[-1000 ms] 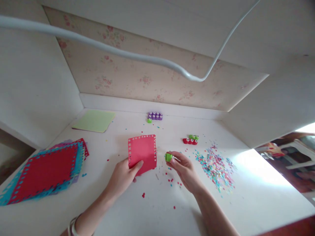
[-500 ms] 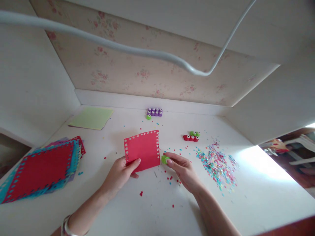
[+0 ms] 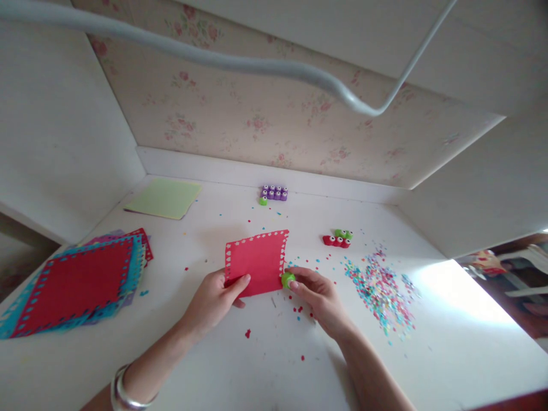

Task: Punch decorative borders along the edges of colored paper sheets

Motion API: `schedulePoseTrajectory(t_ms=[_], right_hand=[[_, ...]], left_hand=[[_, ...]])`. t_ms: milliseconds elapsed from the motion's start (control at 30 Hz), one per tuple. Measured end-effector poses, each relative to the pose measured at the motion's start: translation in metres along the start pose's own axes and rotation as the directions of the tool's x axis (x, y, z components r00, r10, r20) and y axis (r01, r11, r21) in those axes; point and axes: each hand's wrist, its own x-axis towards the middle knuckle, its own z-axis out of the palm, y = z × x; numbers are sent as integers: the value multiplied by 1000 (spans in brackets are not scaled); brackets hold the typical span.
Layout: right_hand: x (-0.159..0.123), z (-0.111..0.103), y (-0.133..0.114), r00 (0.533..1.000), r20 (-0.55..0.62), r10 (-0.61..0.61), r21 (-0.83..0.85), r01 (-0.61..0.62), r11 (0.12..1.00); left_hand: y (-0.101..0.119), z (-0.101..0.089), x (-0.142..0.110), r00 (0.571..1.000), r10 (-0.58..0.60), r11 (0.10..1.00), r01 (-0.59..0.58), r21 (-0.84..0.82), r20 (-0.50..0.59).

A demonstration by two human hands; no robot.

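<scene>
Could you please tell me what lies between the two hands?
In the head view, the red sheet in the left hand and the green punch in the right hand, with scraps below.

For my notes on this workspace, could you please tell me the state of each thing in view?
Red sheet: raised in the left hand, holes along three edges.
Green punch: in the right hand, at the sheet's right edge; pressing unclear.
Punched sheets: stacked unevenly.
Pale green paper: lying flat.
Purple punches: grouped in two rows.
Red punches: side by side.
Other green punches: beside these groups.
Confetti: scattered loose.
</scene>
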Motion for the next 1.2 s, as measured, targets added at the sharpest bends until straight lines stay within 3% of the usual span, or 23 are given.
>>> schedulePoseTrajectory(t_ms=[200, 333, 467, 600, 733, 800, 867, 1000, 1200], right_hand=[[-2, 1, 1, 999, 28, -30, -150, 34, 988], [-8, 0, 1, 996, -17, -86, -433, 70, 898], [-13, -2, -5, 994, 30, -108, -669, 101, 737], [-12, -4, -20, 993, 88, -75, -701, 115, 704], [-9, -4, -40, 993, 86, 75, -792, 23, 610], [-6, -3, -47, 982, 83, 171, -843, -22, 538], [-2, -3, -49, 962, 73, 264, -867, -70, 493], [9, -6, -46, 903, 78, 423, -847, -164, 506], [18, -12, -47, 826, 74, 559, -819, -269, 507]], left_hand=[[3, 2, -2, 999, 34, 996, -35, 81, 18], [2, 3, -6, 997, 66, 948, -72, 312, 27], [-9, 8, -7, 967, 250, 777, -225, 588, 40], [-18, 16, -14, 921, 389, 575, -262, 775, 22], [-14, 21, -23, 875, 481, 411, -165, 897, -59], [-12, 21, -25, 835, 550, 333, -195, 923, -22], [-11, 22, -26, 822, 567, 279, -256, 926, 57], [-16, 28, -23, 857, 486, 300, -346, 889, 170], [-17, 31, -23, 876, 457, 357, -340, 870, 155]])
